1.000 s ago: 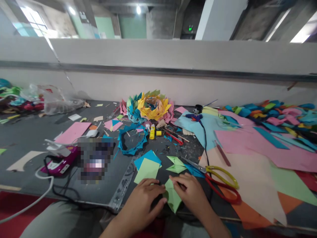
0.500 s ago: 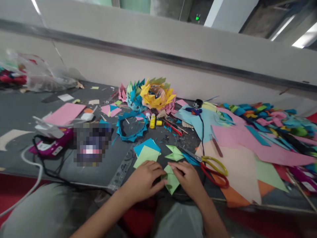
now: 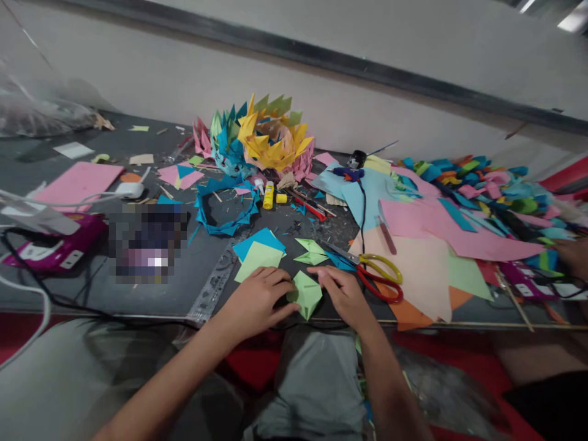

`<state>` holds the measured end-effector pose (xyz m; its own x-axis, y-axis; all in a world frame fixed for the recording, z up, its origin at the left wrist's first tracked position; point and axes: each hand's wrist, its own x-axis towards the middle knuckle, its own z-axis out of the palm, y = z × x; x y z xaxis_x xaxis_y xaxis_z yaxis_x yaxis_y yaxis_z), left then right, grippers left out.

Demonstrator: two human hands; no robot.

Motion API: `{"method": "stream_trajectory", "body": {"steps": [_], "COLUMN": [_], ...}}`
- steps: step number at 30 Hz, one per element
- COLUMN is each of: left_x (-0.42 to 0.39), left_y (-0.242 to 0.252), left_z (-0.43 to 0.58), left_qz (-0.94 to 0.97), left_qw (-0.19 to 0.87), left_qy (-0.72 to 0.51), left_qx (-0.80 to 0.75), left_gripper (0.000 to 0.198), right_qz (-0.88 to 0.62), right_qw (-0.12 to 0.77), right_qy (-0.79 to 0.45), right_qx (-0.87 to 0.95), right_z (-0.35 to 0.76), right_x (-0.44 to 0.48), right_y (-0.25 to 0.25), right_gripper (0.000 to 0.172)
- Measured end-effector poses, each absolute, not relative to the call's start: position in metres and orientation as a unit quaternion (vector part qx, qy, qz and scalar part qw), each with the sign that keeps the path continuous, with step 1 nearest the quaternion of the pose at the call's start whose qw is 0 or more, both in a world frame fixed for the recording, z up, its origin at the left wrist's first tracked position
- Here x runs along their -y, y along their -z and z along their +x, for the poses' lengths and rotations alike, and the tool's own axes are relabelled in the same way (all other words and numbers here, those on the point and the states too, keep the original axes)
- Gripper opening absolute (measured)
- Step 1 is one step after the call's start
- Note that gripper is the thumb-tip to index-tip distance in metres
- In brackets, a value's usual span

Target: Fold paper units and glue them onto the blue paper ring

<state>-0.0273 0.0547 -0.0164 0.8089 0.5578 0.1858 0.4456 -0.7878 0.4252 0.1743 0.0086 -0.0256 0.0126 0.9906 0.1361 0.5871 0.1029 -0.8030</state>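
Note:
A folded light green paper (image 3: 305, 295) lies at the table's front edge, its creases showing. My left hand (image 3: 261, 301) has its thumb and fingers closed on the paper's left edge. My right hand (image 3: 343, 295) is at the upper right edge, index finger stretched out and the other fingers partly curled; whether it touches the paper is hard to tell. Just beyond lies a green folded piece with points (image 3: 311, 250). Green square sheets (image 3: 260, 260) and blue sheets (image 3: 264, 237) are stacked past my left hand. Scissors (image 3: 367, 264) with red and yellow handles rest beside my right hand.
A clear ruler (image 3: 214, 285) and blue paper ring (image 3: 225, 228) lie left. Paper crowns (image 3: 273, 144) stand behind a yellow glue stick (image 3: 268, 196). A glue gun (image 3: 349, 174) and large sheets (image 3: 413, 263) are right. Another person's hand (image 3: 574, 260) shows at the right edge.
The view has tilted down, so the tabletop sits higher and further left in it. My right fingers have drawn back from the green paper, showing more of it. The left hand stays at its edge.

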Motion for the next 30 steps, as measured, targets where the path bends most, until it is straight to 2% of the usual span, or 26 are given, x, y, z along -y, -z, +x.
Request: {"method": "stream_trajectory", "body": {"steps": [3,8,11,15,20,25,30], "left_x": [-0.054,-0.054,-0.053,-0.050,-0.040,-0.032,-0.032], "left_y": [0.020,0.022,0.022,0.021,0.020,0.022,0.021], "left_z": [-0.026,-0.024,-0.024,-0.023,-0.016,-0.008,-0.010], "left_qz": [0.934,0.937,0.939,0.939,0.915,0.900,0.900], "left_qw": [0.174,0.157,0.146,0.142,0.148,0.147,0.133], "left_qy": [-0.155,-0.155,-0.150,-0.148,-0.153,-0.163,-0.167], "left_qx": [-0.270,-0.269,-0.273,-0.278,-0.342,-0.377,-0.380], "left_gripper": [0.023,0.020,0.020,0.024,0.034,0.029,0.017], "right_qz": [-0.603,-0.595,-0.620,-0.646,-0.645,-0.631,-0.629], "right_qw": [0.396,0.322,0.306,0.309,0.291,0.259,0.271], "right_qy": [-0.280,-0.261,-0.204,-0.126,-0.093,-0.077,-0.069], "right_qx": [0.634,0.688,0.693,0.686,0.700,0.728,0.726], "right_z": [0.185,0.187,0.180,0.174,0.171,0.167,0.164], "right_x": [0.004,0.018,0.016,0.013,0.015,0.015,0.010], "right_y": [0.022,0.024,0.030,0.039,0.043,0.044,0.044], "right_gripper": [0.026,0.017,0.014,0.015,0.019,0.026,0.024]}}
